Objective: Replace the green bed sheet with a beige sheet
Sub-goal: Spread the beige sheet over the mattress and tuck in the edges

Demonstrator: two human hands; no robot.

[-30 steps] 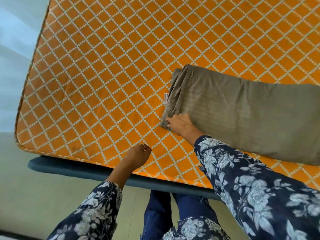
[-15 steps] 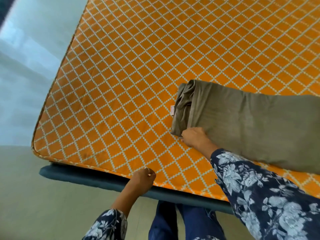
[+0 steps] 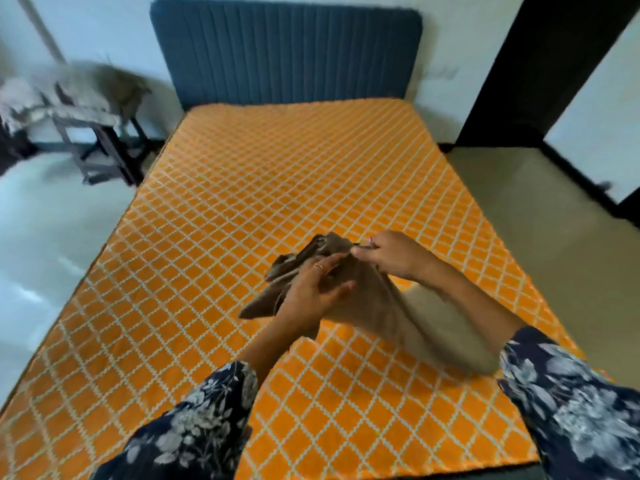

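Navy floral-print sleeves (image 3: 194,431) entered at 6 o'clock, one from 7 and one from 5, both reaching over the bare mattress. That orange mattress with a white diamond lattice (image 3: 214,244) filled the middle of the view and carried no sheet.

Just past centre, both hands met on the folded beige-brown bed sheet (image 3: 374,299). The left hand (image 3: 311,292), at about 6 o'clock of the bundle's raised end, lay against the cloth with its fingers (image 3: 332,261) stretched long over the folds, a ring on one of them; whether they pinched a layer could not be told through the blur. The right hand (image 3: 391,254), at 3 o'clock of that end, had its fingers curled and pinching the sheet's top edge. The raised end was lifted off the mattress, while the rest of the sheet trailed down toward 5 o'clock and rested on the mattress beside the right forearm.

Farther on, at 12 o'clock, a dark blue ribbed upholstered headboard (image 3: 287,50) stood against the pale wall. At 10 o'clock a blurred dark-legged stand heaped with grey cloth (image 3: 79,102) stood on the floor beside the bed.
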